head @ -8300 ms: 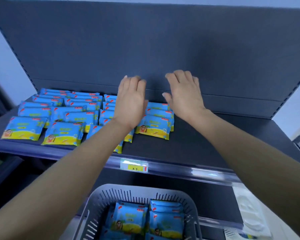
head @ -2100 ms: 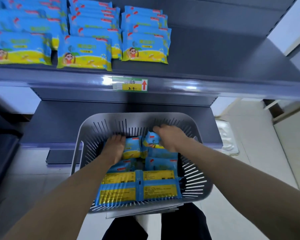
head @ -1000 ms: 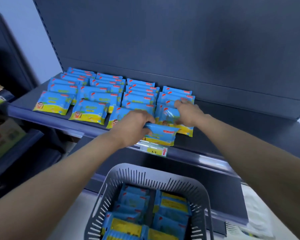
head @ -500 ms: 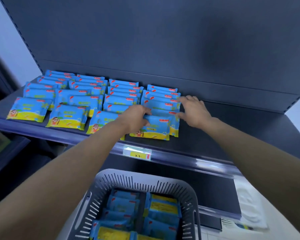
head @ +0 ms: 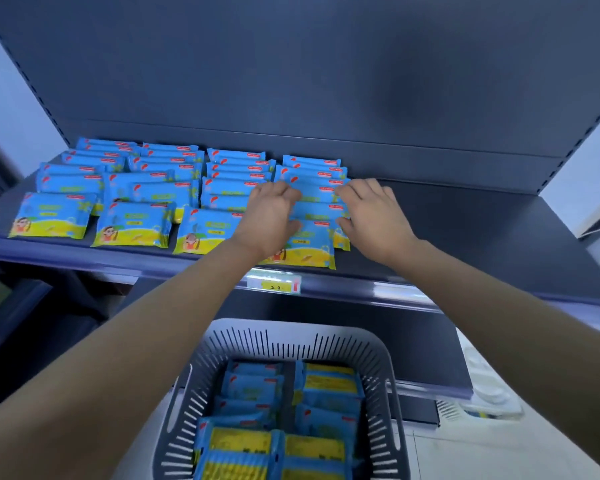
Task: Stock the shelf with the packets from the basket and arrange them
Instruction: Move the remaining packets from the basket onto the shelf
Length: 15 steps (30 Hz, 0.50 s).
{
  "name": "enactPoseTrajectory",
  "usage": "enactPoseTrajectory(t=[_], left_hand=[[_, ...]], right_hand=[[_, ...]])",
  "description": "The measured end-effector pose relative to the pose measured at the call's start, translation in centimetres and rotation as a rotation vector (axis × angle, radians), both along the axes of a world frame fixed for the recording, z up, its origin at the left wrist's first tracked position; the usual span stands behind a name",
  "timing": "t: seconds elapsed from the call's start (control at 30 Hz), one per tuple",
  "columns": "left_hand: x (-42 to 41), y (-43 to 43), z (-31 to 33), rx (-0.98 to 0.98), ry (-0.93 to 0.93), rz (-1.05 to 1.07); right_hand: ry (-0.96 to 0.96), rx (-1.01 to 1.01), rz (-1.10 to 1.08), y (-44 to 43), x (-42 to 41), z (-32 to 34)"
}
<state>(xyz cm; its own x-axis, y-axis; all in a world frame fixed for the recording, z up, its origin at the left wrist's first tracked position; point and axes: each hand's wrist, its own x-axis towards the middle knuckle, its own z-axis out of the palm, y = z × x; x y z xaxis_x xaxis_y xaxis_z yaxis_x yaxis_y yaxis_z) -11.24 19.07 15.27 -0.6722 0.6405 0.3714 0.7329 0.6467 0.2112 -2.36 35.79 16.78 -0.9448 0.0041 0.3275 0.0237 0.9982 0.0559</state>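
Packets (head: 314, 202) sit in a row between the hands on shelf (head: 465, 237). Left hand (head: 271, 220) curls round their edge, right hand (head: 371, 216) flat, touching. Best press evenly inward to square them; basket (head: 291, 328) below wrists.

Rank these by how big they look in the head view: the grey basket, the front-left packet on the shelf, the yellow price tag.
1. grey basket, largest by far, though it is also nearest the camera.
2. front-left packet.
3. yellow price tag, smallest.
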Motion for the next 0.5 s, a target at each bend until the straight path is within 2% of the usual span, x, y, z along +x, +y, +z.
enactPoseTrajectory(t=[0.1, 0.27, 0.37, 0.5], left_hand=[[2.1, -1.6, -0.3, 0.166, 0.093, -0.114], [6.1, -4.4, -2.8, 0.276, 0.209, -0.238], [8.4, -6.5, -6.5, 0.186, 0.140, -0.279], [9.9, -9.0, -12.5, -0.060, 0.005, -0.318]], right_hand=[[0.110, 0.017, 0.046, -1.4, 1.8, -0.5], [0.227, 0.023, 0.053, -4.0, 5.1, -2.9], [0.146, -0.021, 0.101, -5.3, 7.6, -6.6], [-0.133, -0.078, 0.121, -6.4, 10.4, -12.6]])
